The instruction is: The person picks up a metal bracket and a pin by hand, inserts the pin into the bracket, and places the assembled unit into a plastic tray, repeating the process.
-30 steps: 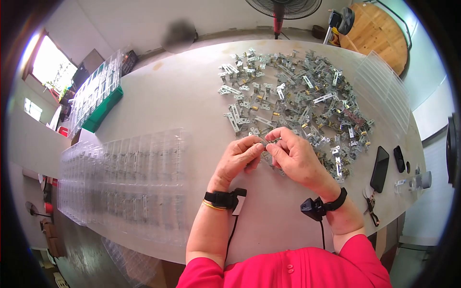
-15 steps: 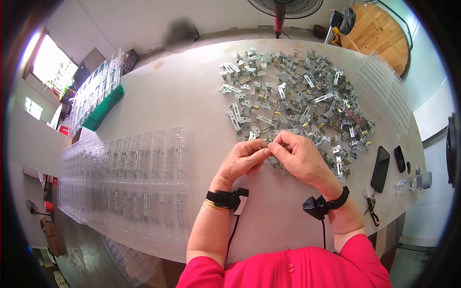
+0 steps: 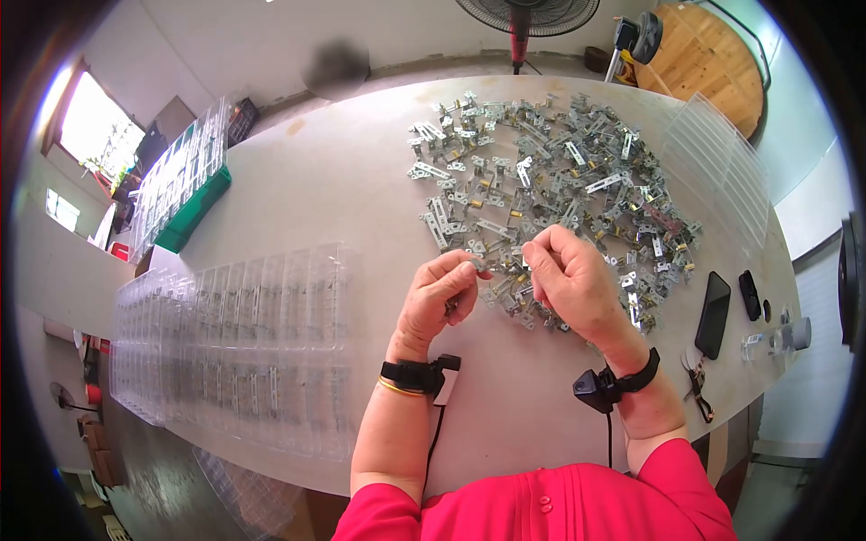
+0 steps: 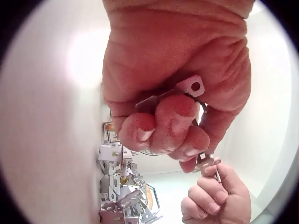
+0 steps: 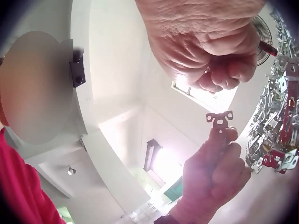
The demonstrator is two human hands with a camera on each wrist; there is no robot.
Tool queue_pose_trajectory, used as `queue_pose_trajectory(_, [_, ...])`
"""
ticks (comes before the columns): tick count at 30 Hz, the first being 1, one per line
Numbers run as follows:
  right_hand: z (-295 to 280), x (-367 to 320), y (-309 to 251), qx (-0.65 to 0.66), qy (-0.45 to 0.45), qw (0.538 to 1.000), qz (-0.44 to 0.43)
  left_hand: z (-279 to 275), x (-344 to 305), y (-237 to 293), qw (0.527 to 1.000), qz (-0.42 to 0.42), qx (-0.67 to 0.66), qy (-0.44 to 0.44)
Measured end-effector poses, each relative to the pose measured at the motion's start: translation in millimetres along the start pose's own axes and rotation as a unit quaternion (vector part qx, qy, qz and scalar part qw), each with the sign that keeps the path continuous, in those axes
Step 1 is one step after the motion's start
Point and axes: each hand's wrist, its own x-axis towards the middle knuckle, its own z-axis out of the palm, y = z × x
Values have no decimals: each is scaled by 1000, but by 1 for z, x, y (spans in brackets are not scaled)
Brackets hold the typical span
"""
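My left hand (image 3: 439, 296) pinches a small winged metal plate (image 5: 219, 120) between thumb and forefinger, its holed end standing above the fingertips. Its other fingers curl round another metal piece (image 4: 191, 86) against the palm, which shows in the left wrist view. To the right of it, a short gap away in the head view, my right hand (image 3: 573, 279) is raised with curled fingers. A thin metal piece (image 4: 217, 174) shows at its fingertips; its exact shape is unclear. Beyond both hands lies a heap of metal hardware (image 3: 586, 185).
Clear compartment trays (image 3: 262, 347) holding metal parts lie at the left. A green crate (image 3: 194, 207) carries another tray at the far left. On the right are a clear divided sheet (image 3: 722, 176), a phone (image 3: 713, 316), a black object (image 3: 750, 297), scissors (image 3: 697, 388) and a clear bottle (image 3: 780, 338).
The hands, whose fingertips met before, have drawn apart: the left slightly leftward with the winged plate, the right to the right and a little upward.
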Motion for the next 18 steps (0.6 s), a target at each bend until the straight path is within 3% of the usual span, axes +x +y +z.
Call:
queue_pose_trajectory(6, [5, 0, 10, -58, -42, 997, -30, -4, 0, -1, 995, 31, -91, 4])
queue_pose_trajectory(18, [6, -1, 7, -92, -64, 993, -32, -2, 0, -2, 997, 21, -72, -9])
